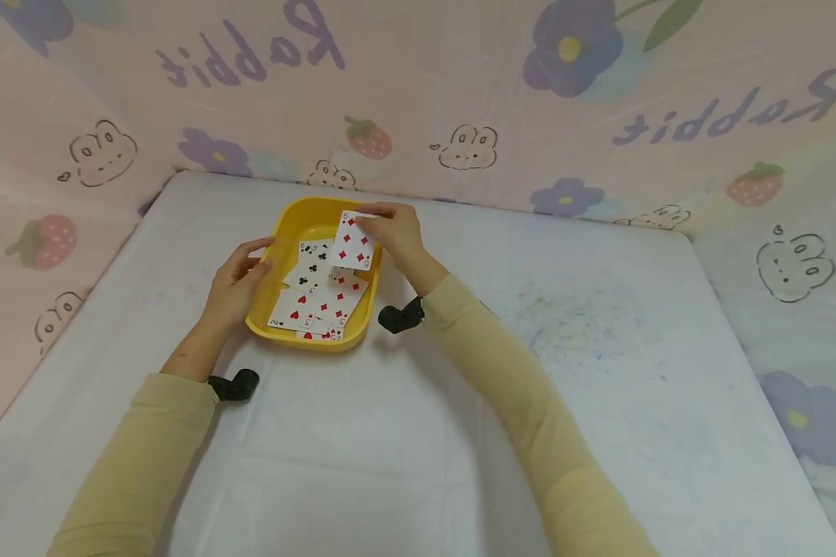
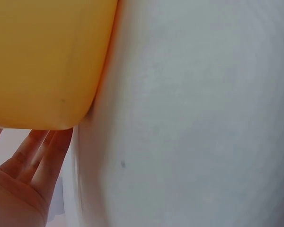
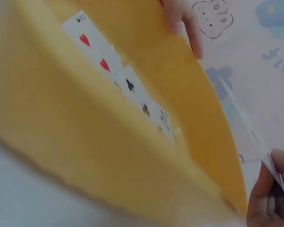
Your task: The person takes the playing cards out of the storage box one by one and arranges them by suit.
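Six of diamonds (image 1: 352, 244) being held over the yellow bin (image 1: 316, 342)

The right hand (image 1: 400, 232) is pinching this card by its upper right part, thumb and fingers closing on it, and is holding it above the right side of the yellow bin, face showing to the head view. In the right wrist view the card is appearing almost edge-on. The left hand (image 1: 228, 290) is gripping the bin's left rim, with fingers lying against the outer wall. The two hands are standing apart, on opposite sides of the bin.

Inside the bin, several loose cards are overlapping: a clubs card (image 1: 312, 267) is lying towards the middle, a hearts card (image 1: 289, 309) is resting at the near left, and a diamonds card (image 1: 337, 302) is showing at the right of the hearts. Another red card (image 1: 320, 335) is peeking out at the bin's near end, mostly covered.

White cloth (image 1: 355, 449) is spreading under and around the bin, and a pink printed backdrop (image 1: 418, 85) is rising beyond it, bearing reversed "Rabbit" lettering, flowers and strawberries. Pale yellow sleeves (image 1: 139, 456) are reaching towards the bin from its near side, with a black device (image 1: 235, 385) sitting at the left wrist and another black device (image 1: 402, 316) at the right
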A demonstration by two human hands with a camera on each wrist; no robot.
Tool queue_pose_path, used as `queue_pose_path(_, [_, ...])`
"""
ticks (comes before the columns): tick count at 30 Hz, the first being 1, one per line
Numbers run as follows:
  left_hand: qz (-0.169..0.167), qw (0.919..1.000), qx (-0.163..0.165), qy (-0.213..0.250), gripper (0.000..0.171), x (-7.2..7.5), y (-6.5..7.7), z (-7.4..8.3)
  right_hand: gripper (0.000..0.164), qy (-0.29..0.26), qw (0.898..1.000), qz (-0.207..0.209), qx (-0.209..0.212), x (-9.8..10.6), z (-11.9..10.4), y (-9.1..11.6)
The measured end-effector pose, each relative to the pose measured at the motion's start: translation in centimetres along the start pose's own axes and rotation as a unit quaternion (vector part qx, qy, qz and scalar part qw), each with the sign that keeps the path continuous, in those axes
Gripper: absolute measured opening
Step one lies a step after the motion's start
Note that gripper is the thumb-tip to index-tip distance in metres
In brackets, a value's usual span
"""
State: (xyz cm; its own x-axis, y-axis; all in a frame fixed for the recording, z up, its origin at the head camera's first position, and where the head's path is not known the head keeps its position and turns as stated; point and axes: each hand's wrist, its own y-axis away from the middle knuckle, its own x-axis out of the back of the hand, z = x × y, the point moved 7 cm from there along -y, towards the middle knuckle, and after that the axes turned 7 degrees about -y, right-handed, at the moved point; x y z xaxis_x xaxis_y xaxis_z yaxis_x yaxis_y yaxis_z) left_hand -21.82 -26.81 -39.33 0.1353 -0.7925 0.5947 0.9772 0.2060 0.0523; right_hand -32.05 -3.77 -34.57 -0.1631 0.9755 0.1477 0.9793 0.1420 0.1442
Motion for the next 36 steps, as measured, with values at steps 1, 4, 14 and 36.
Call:
queue_pose_path(1, [0.0, 1.0, 0.002, -0.001, 0.044, 0.0, 0.0, 0.0, 0.025, -0.002, 1.0, -0.001, -0.001, 0.3, 0.1, -0.1])
queue_pose_path(4, [0.0, 1.0, 0.004, -0.001, 0.044, 0.0, 0.0, -0.1, 0.026, -0.011, 1.0, 0.0, -0.003, 1.4, 0.4, -0.3])
queue_pose_path(14, [-0.002, 1.0, -0.004, -0.006, 0.045, 0.0, 0.1, 0.1, 0.027, -0.056, 0.998, 0.026, -0.005, 4.8, 1.6, -1.0])
queue_pose_path(36, [-0.008, 0.9999, -0.013, 0.004, 0.045, 0.0, 0.0, 0.1, 0.029, -0.037, 0.997, 0.062, -0.028, 9.9, 5.4, -3.1])
